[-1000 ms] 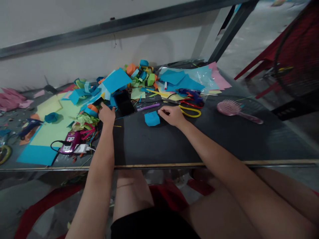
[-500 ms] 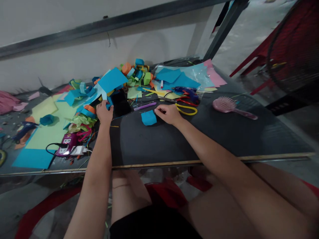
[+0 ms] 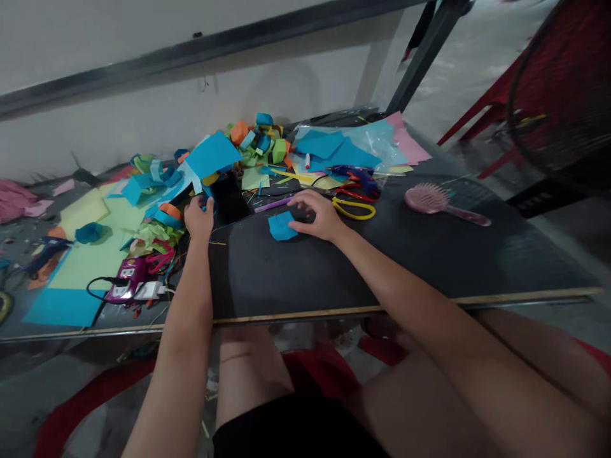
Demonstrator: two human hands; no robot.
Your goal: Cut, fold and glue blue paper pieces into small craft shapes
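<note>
Right hand [image 3: 319, 216] flat and loosely spread, I rest my fingers on the dark tabletop [image 3: 382, 261] with the thumb side touching a small folded blue paper piece [image 3: 281, 226], which lies just left of my palm near the middle of the table. Left hand [image 3: 199, 216] reaches to the edge of the paper heap, fingers curled around a scrap of blue paper [image 3: 206, 202]; how firmly it grips I cannot tell. Beside that hand lies a black phone [image 3: 230, 198], screen dark. No brand, label or writing is readable anywhere in view.

Just beyond my right fingers sits a purple pen [image 3: 272, 204], and to their right yellow-handled scissors [image 3: 354, 208] next to red-handled scissors [image 3: 351, 189] and a blue glue gun [image 3: 356, 173]. A pink hairbrush [image 3: 442, 202] lies well apart on the right. Behind, a pile of folded paper rings [image 3: 258, 143] in blue, green and orange crowds the wall side, with a large blue sheet [image 3: 212, 154] propped over it and more blue sheets in clear plastic wrap [image 3: 377, 140]. At left, light green sheets [image 3: 95, 254] cover the table, a purple power strip [image 3: 123, 283] with a white plug resting on them near shredded green paper [image 3: 153, 234].
</note>
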